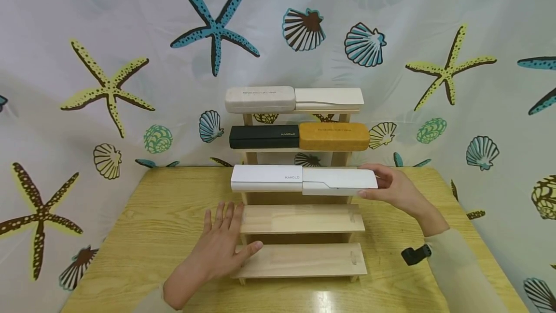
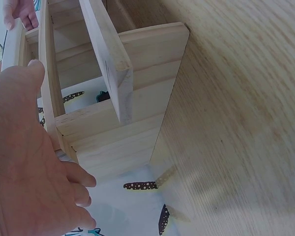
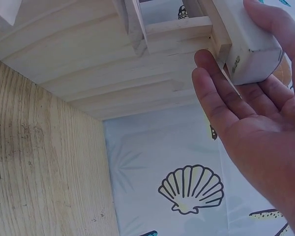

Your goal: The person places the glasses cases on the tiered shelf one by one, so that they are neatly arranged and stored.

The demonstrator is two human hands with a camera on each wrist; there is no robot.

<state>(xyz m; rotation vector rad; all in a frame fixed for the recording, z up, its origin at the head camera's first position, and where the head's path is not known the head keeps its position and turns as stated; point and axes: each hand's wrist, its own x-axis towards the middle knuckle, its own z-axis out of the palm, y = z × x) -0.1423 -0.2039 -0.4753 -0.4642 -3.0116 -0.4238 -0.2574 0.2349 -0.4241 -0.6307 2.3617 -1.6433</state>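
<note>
A stepped wooden rack stands on a table, with glasses cases lined up on its upper three tiers. At the third tier from the top, my right hand grips the outer end of a white glasses case, thumb on the near side. In the right wrist view, that white case sits between thumb and fingers, close against the shelf edge. Another white case lies end to end with it. My left hand rests against the rack's left side, fingers straight and holding nothing.
A dark green case and a mustard case share the second tier. On the top tier lie a grey case and a cream case. Behind the table hangs a starfish-and-shell patterned curtain.
</note>
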